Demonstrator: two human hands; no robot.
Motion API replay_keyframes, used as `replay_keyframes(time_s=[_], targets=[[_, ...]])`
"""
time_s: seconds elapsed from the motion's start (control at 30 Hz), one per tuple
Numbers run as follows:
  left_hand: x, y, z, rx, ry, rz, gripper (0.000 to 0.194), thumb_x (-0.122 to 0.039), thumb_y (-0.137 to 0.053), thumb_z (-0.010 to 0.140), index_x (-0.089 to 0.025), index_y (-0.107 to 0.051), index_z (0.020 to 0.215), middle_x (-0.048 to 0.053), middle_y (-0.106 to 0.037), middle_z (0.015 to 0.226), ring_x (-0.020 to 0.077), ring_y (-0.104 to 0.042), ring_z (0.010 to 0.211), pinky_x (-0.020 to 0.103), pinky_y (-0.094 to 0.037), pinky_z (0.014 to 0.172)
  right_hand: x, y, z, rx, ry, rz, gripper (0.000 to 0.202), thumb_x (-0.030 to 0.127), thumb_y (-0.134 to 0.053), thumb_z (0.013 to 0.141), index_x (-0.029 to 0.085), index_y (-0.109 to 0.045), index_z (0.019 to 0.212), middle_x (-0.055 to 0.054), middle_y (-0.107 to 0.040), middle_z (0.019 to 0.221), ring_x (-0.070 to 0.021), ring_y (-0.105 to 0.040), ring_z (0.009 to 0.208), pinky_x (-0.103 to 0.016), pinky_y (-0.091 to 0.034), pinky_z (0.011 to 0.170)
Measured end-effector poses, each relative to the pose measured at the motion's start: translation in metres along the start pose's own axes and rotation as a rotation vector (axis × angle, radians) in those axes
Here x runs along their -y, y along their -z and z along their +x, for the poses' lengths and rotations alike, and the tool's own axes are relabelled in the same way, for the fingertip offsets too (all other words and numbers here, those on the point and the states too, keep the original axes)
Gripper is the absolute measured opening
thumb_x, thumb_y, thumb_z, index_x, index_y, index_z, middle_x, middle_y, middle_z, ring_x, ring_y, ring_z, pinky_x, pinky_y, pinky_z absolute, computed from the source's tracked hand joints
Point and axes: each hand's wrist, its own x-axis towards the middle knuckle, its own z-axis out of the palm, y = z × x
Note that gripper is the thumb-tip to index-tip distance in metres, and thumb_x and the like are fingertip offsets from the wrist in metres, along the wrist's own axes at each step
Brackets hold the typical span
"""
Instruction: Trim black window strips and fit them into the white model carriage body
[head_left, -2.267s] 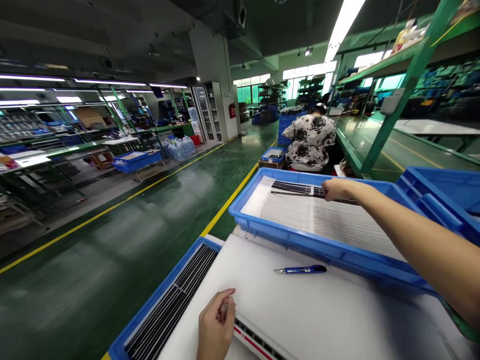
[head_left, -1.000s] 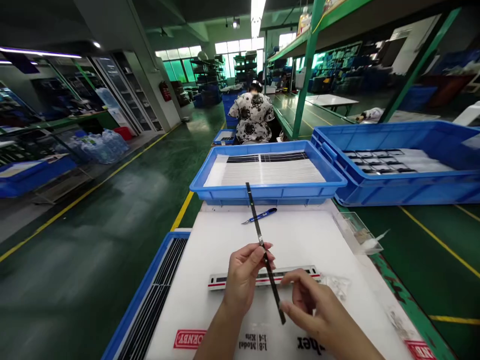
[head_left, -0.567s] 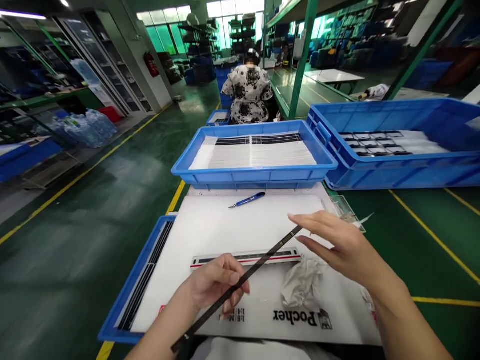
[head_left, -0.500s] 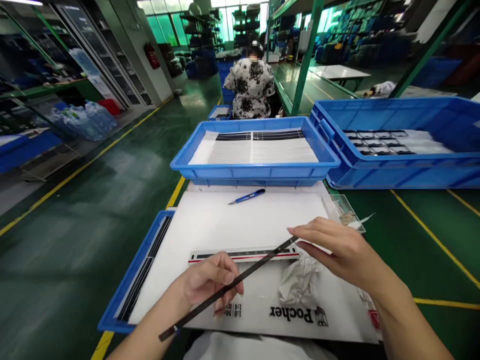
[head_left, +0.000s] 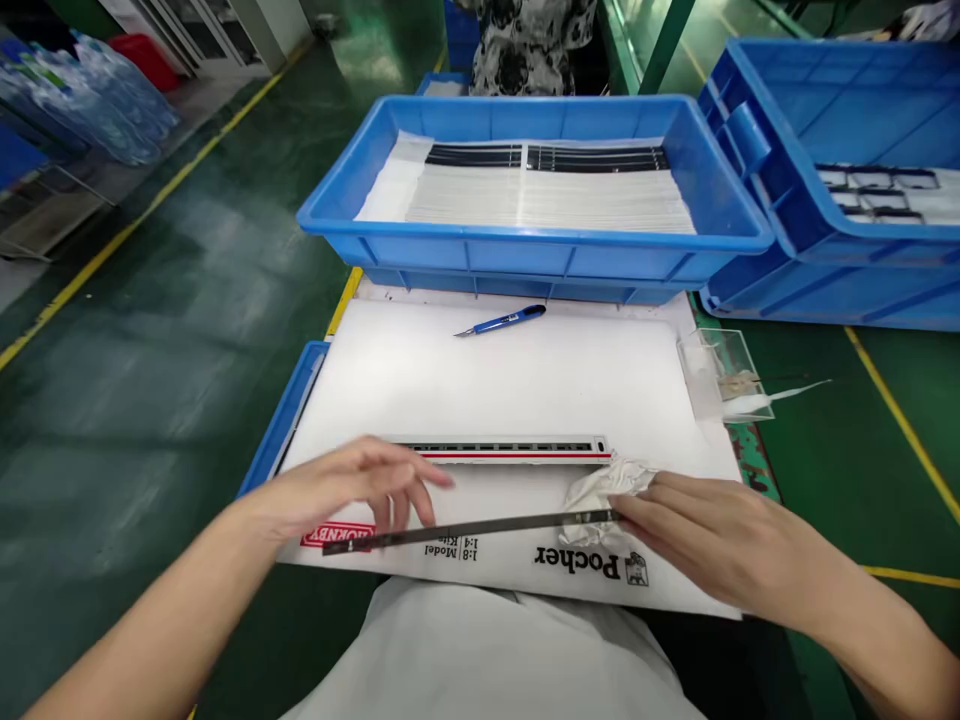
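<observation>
A thin dark strip (head_left: pixel 487 526) is held nearly level above the front of the white foam sheet. Its right end sits in the pinched fingers of my right hand (head_left: pixel 705 530). Close to its left part, my left hand (head_left: pixel 360 485) has its fingers loosely apart; I cannot tell whether they touch the strip. Behind it lies a model train car side (head_left: pixel 510 451), white with a red line and dark windows, its left end partly covered by my left hand. A crumpled white cloth (head_left: pixel 604 490) lies beside my right hand, partly behind the strip.
A blue craft knife (head_left: pixel 501 321) lies on the foam sheet (head_left: pixel 450 390). Beyond stands a blue tray (head_left: pixel 480 240) of white and dark strips. A blue crate (head_left: pixel 847 250) is at the right, a clear box (head_left: pixel 724 375) at the sheet's right edge. A person (head_left: pixel 525 45) sits ahead.
The view has tilted downward. My left hand has loosened and moved left along the strip, which has swung from slanted to nearly level. My right hand has lowered and closed on its end.
</observation>
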Motion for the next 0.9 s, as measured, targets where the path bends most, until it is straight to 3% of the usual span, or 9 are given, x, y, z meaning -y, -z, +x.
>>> replay_keyframes(time_s=[0.07, 0.17, 0.27, 0.33, 0.47, 0.7, 0.9], targets=[[0.003, 0.01, -0.011, -0.221, -0.208, 0.2, 0.037, -0.043, -0.072, 0.097, -0.026, -0.078, 0.13, 0.013, -0.083, 0.102, 0.0195, -0.075, 0.067, 0.029, -0.065, 0.058, -0.014, -0.006, -0.001, 0.018, -0.008, 0.012, 0.017, 0.011, -0.055, 0.107, 0.012, -0.067, 0.118, -0.004, -0.067, 0.076, -0.019, -0.063, 0.064, -0.035, -0.046, 0.06], [0.01, 0.008, -0.018, -0.569, -0.502, 0.504, 0.029, -0.026, -0.076, 0.094, -0.031, -0.08, 0.122, 0.006, -0.083, 0.094, 0.0153, -0.07, 0.06, 0.026, -0.062, 0.052, -0.036, -0.017, 0.0, 0.02, -0.033, 0.045, 0.015, 0.012, -0.06, 0.106, 0.011, -0.068, 0.118, -0.003, -0.066, 0.076, -0.0173, -0.063, 0.064, -0.033, -0.046, 0.061], [0.02, -0.002, -0.012, -0.733, -0.729, 0.79, 0.034, -0.013, -0.079, 0.089, -0.031, -0.08, 0.118, 0.003, -0.082, 0.098, 0.0153, -0.072, 0.069, 0.027, -0.063, 0.06, -0.051, -0.03, 0.002, 0.01, -0.061, 0.084, 0.014, 0.013, -0.061, 0.105, 0.01, -0.07, 0.116, -0.003, -0.066, 0.076, -0.0165, -0.064, 0.064, -0.032, -0.047, 0.061], [0.028, -0.006, -0.006, -0.759, -0.783, 0.89, 0.038, -0.008, -0.079, 0.088, -0.03, -0.078, 0.119, 0.002, -0.081, 0.101, 0.0159, -0.074, 0.076, 0.028, -0.064, 0.068, -0.056, -0.037, 0.003, 0.004, -0.077, 0.11, 0.014, 0.014, -0.061, 0.106, 0.011, -0.071, 0.115, -0.003, -0.064, 0.074, -0.0164, -0.063, 0.063, -0.031, -0.047, 0.059], [0.043, -0.001, 0.002, -0.759, -0.76, 0.963, 0.032, -0.009, -0.079, 0.088, -0.025, -0.078, 0.116, 0.002, -0.079, 0.103, 0.0167, -0.076, 0.084, 0.028, -0.065, 0.077, -0.059, -0.045, 0.004, -0.031, -0.112, 0.142, 0.016, 0.016, -0.062, 0.105, 0.014, -0.074, 0.116, -0.001, -0.061, 0.071, -0.0163, -0.061, 0.059, -0.031, -0.046, 0.056], [0.048, 0.008, 0.002, -0.734, -0.798, 0.983, 0.041, -0.007, -0.081, 0.084, -0.028, -0.079, 0.119, 0.003, -0.079, 0.099, 0.0188, -0.076, 0.081, 0.03, -0.066, 0.075, -0.056, -0.052, 0.003, -0.111, -0.181, 0.128, 0.023, 0.017, -0.064, 0.105, 0.02, -0.076, 0.123, 0.001, -0.059, 0.064, -0.0159, -0.054, 0.054, -0.031, -0.046, 0.053], [0.047, 0.013, 0.005, -0.757, -0.881, 0.964, 0.052, -0.005, -0.084, 0.08, -0.031, -0.079, 0.125, 0.002, -0.082, 0.095, 0.0205, -0.077, 0.075, 0.031, -0.066, 0.065, -0.052, -0.058, 0.001, -0.124, -0.217, 0.121, 0.018, 0.017, -0.062, 0.106, 0.015, -0.073, 0.121, 0.004, -0.059, 0.066, -0.0121, -0.054, 0.056, -0.027, -0.048, 0.054]])
